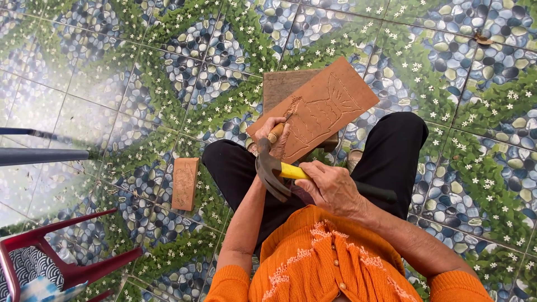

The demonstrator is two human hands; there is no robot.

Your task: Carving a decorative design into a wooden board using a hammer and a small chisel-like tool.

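Observation:
A flat brown wooden board (pixel 324 106) with a carved outline rests tilted on a wooden block (pixel 282 84) in front of my knees. My left hand (pixel 272 131) grips a wooden-handled chisel (pixel 276 133) set against the board's near left edge. My right hand (pixel 330 187) holds a claw hammer (pixel 274 170) by its yellow and black handle, with the dark head just below the chisel's end. I sit with black trousers and an orange top.
A smaller carved wooden piece (pixel 185 183) lies on the patterned tile floor (pixel 168 72) to my left. A red plastic chair (pixel 61 263) with patterned cloth stands at the lower left. Two dark poles (pixel 39 154) reach in from the left edge.

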